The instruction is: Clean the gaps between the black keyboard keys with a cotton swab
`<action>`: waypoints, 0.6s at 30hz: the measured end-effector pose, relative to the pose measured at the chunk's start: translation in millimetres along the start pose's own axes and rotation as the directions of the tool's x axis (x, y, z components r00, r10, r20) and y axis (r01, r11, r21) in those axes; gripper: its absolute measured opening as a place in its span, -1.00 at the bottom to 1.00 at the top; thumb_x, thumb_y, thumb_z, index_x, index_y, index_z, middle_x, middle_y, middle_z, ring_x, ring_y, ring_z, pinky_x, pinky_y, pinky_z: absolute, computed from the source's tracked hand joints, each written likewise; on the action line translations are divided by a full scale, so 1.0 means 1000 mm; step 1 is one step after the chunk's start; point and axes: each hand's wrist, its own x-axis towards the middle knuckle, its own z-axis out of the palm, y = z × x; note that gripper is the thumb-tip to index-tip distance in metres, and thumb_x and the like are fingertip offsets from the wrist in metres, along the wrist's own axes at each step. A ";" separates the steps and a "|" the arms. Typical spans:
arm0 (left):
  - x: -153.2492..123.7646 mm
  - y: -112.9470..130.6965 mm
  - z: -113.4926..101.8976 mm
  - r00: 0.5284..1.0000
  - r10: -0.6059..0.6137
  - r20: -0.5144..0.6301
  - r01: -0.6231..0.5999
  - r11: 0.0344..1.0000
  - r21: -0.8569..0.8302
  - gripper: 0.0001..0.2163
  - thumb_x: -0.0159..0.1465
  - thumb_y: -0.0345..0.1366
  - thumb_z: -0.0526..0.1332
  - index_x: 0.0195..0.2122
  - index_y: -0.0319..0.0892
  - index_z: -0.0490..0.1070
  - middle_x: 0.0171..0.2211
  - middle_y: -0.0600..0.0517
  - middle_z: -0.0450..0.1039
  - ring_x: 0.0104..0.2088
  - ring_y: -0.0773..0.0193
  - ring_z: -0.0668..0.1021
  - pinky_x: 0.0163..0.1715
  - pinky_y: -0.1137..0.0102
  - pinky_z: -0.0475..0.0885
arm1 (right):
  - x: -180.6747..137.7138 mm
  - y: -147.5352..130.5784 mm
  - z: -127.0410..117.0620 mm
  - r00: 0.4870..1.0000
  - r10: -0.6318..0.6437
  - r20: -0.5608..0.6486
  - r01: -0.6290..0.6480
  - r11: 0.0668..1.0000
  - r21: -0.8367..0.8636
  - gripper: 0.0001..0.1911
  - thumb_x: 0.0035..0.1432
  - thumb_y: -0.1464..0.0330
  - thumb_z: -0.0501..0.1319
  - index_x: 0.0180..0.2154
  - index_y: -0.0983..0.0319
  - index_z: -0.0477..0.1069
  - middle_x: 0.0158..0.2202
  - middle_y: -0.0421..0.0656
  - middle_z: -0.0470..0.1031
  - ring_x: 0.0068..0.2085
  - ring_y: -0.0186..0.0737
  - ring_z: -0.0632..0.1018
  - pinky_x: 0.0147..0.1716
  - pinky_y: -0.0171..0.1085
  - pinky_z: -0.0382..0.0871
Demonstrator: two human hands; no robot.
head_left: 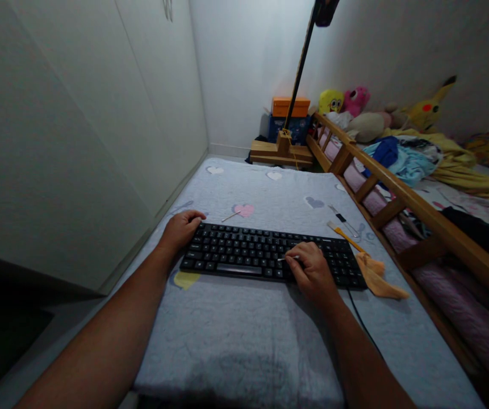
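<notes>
A black keyboard (244,250) lies on the cloth-covered table, its cable running off at the lower right. My left hand (182,229) grips the keyboard's far left corner, fingers curled at the edge. Over the right part of the keys, my right hand (310,268) pinches a cotton swab (281,259), whose white tip sits low at the keys; I cannot tell whether it touches them. A second cotton swab (230,217) rests on the cloth behind the keyboard. To the right are a brush (346,237) with an orange handle and a crumpled orange cloth (378,276).
A wire tool with a black band (341,218) lies at the back right of the table cover (244,329). A wooden bed rail (380,187) borders the right side, a pale wardrobe (78,125) the left. Beyond the far edge stands a wooden lamp base (280,149).
</notes>
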 end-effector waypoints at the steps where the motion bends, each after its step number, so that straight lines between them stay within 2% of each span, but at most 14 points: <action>1: 0.000 0.000 0.000 1.000 0.002 -0.001 -0.002 1.000 0.002 -0.65 0.15 -0.16 0.09 -0.24 -0.17 0.61 -0.31 -0.04 0.62 -0.25 0.02 0.60 -0.12 0.20 0.47 | 0.000 0.000 0.000 1.000 -0.004 0.003 0.004 1.000 0.001 -0.82 0.29 0.41 0.13 -0.35 0.18 0.46 -0.34 -0.13 0.47 -0.21 -0.13 0.40 -0.17 -0.12 0.20; 18: -0.002 0.003 -0.001 1.000 0.002 0.005 -0.002 1.000 -0.007 -0.65 0.14 -0.16 0.10 -0.23 -0.19 0.61 -0.33 -0.03 0.61 -0.28 0.04 0.59 -0.15 0.22 0.47 | 0.000 -0.005 0.003 0.999 -0.009 0.035 0.009 1.000 -0.002 -0.83 0.27 0.44 0.15 -0.36 0.21 0.46 -0.34 -0.14 0.46 -0.21 -0.14 0.39 -0.16 -0.13 0.17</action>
